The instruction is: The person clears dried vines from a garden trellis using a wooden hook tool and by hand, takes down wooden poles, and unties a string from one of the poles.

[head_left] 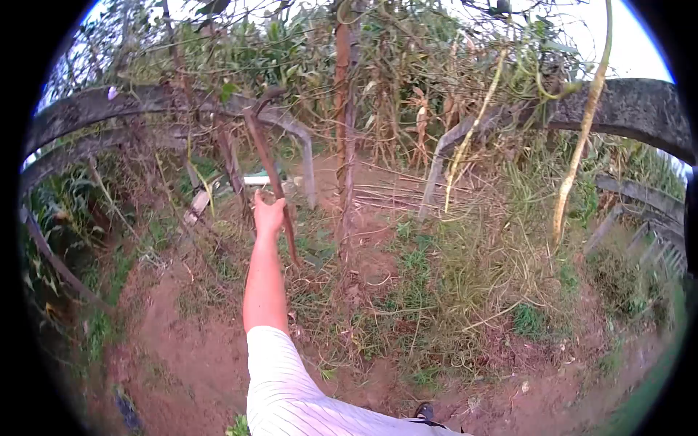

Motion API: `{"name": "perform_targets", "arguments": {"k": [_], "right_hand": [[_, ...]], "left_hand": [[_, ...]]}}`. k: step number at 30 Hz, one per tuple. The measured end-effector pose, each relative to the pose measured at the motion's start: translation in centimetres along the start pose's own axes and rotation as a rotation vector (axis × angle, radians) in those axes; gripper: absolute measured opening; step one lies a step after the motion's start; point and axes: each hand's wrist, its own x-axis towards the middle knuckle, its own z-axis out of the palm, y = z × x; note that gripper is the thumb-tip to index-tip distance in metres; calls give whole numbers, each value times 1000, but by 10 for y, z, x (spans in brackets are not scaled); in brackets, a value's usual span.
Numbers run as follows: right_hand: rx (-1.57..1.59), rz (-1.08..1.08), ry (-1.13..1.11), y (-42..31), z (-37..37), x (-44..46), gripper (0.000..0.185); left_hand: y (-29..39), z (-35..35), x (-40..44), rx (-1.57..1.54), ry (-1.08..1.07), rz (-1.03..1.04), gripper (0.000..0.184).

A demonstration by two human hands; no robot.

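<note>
My left hand (pixel 269 213) reaches forward, left of the middle of the view, at the end of a bare forearm and a white striped sleeve (pixel 280 370). Its thumb and fingers are apart, with a gap between them, and I see nothing held. Right beside the hand a dark brown wooden stick (pixel 265 149) leans, its lower end running down past the thumb; whether they touch I cannot tell. Just beyond the fingertips shows a white object (pixel 257 180), too small to name. My right hand is out of view.
A reddish upright post (pixel 345 138) wrapped in vines stands ahead. Grey concrete beams (pixel 625 109) arch on both sides. Pale poles (pixel 582 145) hang at the right. Dry vines and weeds (pixel 472 283) cover the soil; a shoe (pixel 424 411) shows at the bottom.
</note>
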Motion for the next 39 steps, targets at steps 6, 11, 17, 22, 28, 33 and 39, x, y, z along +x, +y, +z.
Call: {"name": "perform_targets", "arguments": {"k": [6, 11, 17, 22, 28, 33, 39], "right_hand": [[138, 153, -7, 30, 31, -58, 15], [286, 319, -27, 92, 68, -80, 8], [745, 149, 180, 103, 101, -18, 5], [823, -464, 600, -165, -85, -29, 10], [646, -1621, 848, -439, -290, -90, 31], [290, -2391, 1527, -575, -424, -158, 53], [108, -1421, 1190, -729, -537, -1, 109]], "left_hand": [[-39, 53, 48, -101, -42, 28, 67], [-2, 50, 17, -273, 10, 88, 22], [31, -28, -19, -417, 81, 251, 15], [22, -96, -114, -587, 40, 222, 8], [10, -134, -259, -537, 195, 101, 4], [9, -136, -432, -502, 363, -86, 2], [44, -147, -671, 490, 487, -274, 19]]}}
